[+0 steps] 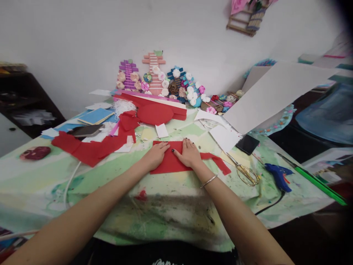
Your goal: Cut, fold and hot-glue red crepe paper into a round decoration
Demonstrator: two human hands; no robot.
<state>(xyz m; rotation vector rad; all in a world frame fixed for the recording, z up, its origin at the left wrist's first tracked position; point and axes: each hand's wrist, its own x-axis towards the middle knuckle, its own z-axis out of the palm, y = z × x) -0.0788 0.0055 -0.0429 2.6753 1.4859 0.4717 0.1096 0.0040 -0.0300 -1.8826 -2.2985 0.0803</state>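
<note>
Both palms press down on a flat red rectangular piece (171, 162) that lies near the front of the table. My left hand (156, 154) rests on its left part with the fingers laid flat. On its right part my right hand (189, 152) lies flat too, thumb spread toward the middle. A red strip (217, 161) sticks out to the right from beside my right hand. Behind the hands are a small white card (161, 130) and a red oval piece (154, 113). Gold-handled scissors (246, 175) lie to the right.
A blue glue gun (278, 176), a green-handled cutter (317, 182) and a black phone (247, 144) lie at right. Red scraps (91, 149) and a blue notebook (96, 116) are at left. Large grey boards (270, 95) lean at the back right, near flower-decorated crafts (154, 75).
</note>
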